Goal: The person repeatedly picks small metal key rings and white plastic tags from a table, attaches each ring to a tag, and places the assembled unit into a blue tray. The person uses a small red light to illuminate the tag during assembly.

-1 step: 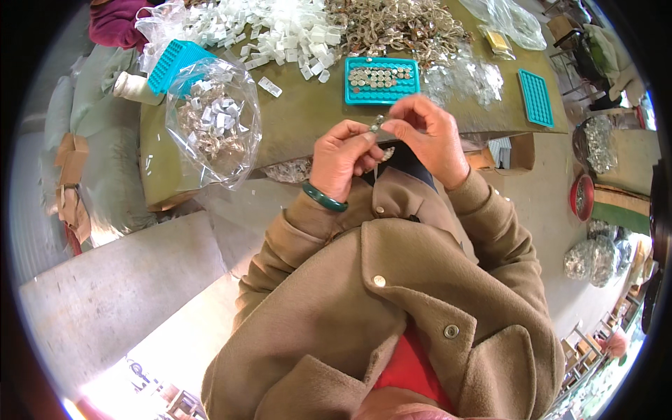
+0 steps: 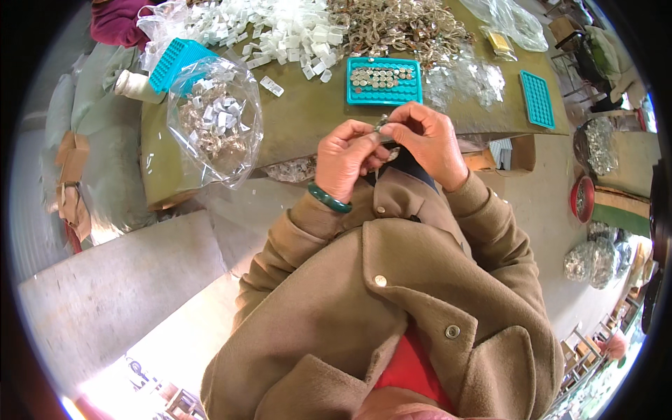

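In front of my lap, just off the table's near edge, both hands meet at a small metal band, like a bracelet or watch strap (image 2: 382,122). My left hand (image 2: 341,159), with a green bangle at the wrist, pinches it between thumb and forefinger. A pale end of it hangs below the left fingers. From the right, my right hand (image 2: 430,143) has thumb and forefinger closed at its upper part. The fingers hide much of the band. Just beyond sits a turquoise tray (image 2: 367,99) with rows of small round silvery pieces.
Piles of white plastic tags (image 2: 301,38) and brownish metal bands (image 2: 399,28) cover the table's far side. A clear bag (image 2: 245,157) of pieces stands at the left, near stacked turquoise trays (image 2: 183,56). Another turquoise tray (image 2: 537,99) lies at the right edge. A purple sleeve (image 2: 115,21) shows far left.
My right hand has come slightly down and toward me, and its fingers are closer over the band. The view has shifted a touch. My left hand keeps its pinch.
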Available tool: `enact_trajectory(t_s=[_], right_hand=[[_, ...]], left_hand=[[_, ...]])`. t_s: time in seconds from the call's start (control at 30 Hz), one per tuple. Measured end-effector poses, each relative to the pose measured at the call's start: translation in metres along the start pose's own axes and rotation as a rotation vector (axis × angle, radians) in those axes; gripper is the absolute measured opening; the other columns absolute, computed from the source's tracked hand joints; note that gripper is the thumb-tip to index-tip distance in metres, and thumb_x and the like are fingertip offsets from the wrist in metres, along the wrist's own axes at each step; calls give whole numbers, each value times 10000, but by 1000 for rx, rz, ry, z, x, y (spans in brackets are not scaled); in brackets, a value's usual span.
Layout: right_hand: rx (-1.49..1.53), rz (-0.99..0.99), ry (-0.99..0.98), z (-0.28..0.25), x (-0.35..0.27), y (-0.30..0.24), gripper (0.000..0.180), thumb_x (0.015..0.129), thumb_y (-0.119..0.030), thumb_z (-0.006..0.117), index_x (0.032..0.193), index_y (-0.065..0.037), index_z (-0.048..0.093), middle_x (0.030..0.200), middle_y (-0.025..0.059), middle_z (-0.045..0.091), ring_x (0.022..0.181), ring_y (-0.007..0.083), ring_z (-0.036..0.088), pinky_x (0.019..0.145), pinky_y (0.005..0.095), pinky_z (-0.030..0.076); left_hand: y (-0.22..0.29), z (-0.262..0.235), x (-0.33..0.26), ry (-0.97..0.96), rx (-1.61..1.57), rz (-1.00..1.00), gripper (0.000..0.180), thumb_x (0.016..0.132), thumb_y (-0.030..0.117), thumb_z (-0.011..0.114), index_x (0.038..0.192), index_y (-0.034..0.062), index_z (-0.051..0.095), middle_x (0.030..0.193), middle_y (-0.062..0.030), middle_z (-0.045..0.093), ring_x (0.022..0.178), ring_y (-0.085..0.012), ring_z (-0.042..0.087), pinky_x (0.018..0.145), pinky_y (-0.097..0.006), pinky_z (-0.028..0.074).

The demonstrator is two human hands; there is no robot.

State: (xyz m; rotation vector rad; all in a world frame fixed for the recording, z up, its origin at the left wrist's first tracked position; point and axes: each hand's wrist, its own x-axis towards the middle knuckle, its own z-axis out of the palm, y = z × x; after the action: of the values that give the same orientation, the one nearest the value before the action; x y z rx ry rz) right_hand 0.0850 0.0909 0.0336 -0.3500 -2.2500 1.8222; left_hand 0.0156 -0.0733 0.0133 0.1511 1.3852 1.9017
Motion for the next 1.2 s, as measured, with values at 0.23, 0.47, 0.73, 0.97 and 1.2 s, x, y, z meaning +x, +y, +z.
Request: enact_trajectory(t_s=[0.23, 0.47, 0.73, 0.97, 1.2], right_hand=[[768, 224, 43, 19, -3, 17, 82, 886, -60, 687, 925, -34, 620, 817, -7, 630, 739, 60, 583, 663, 222, 484], [655, 201, -110, 5, -1, 23, 85, 920, -27, 620, 988, -69, 590, 880, -15, 613, 785, 61, 559, 697, 223, 463], [788, 307, -75, 1, -2, 22, 69, 947, -75, 592, 986, -105, 544, 898, -25, 570, 778, 64, 522, 712, 222, 411], [696, 248, -51, 6, 2, 27, 63, 917, -71, 606, 932, -84, 546, 812, -49, 516, 757, 54, 499, 686, 220, 419], [688, 283, -82, 6, 2, 30, 74, 908, -65, 607, 929, -77, 537, 788, -33, 517, 709, 61, 490, 646, 217, 405]], left_hand=[[5, 14, 3, 64, 231, 260, 56, 918, 74, 636, 915, 18, 629, 775, -18, 672, 620, -42, 583, 529, -190, 456], [6, 6, 9, 73, 455, 321, 68, 807, 47, 687, 862, 21, 655, 798, -9, 657, 584, -45, 524, 515, -224, 422], [7, -11, 20, -120, 576, 236, 64, 815, 62, 684, 876, 48, 671, 794, 7, 610, 616, -54, 509, 570, -225, 434], [31, -52, 85, 372, 891, 469, 138, 905, 171, 682, 958, 48, 718, 779, 11, 666, 660, -41, 558, 574, -212, 448], [9, -63, 116, 549, 1460, 635, 107, 793, 177, 700, 759, 92, 644, 748, -80, 619, 680, -288, 620, 597, -391, 485]])
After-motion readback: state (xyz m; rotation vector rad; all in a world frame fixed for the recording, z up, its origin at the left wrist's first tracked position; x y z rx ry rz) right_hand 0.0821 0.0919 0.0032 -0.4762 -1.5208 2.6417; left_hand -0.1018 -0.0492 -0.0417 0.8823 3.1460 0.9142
